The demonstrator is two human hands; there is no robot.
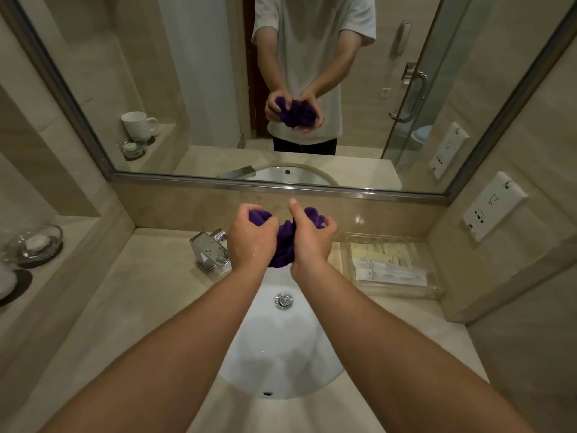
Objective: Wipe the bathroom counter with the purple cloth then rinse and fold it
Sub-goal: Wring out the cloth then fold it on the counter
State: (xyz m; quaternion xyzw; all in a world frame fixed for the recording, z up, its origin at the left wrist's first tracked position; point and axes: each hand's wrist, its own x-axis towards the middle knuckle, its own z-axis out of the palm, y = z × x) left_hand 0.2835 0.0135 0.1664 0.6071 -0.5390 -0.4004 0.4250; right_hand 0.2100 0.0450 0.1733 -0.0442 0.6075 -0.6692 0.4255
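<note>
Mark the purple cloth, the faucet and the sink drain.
purple cloth (pixel 282 245): head view, bunched middle of the fabric.
faucet (pixel 208 250): head view, chrome top of its body.
sink drain (pixel 283 300): head view, centre of the metal plug.

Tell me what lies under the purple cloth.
The purple cloth, bunched between the left hand and right hand, hangs over the white sink basin with its metal drain stopper. The hands and cloth hide the basin's back rim and part of the faucet.
</note>
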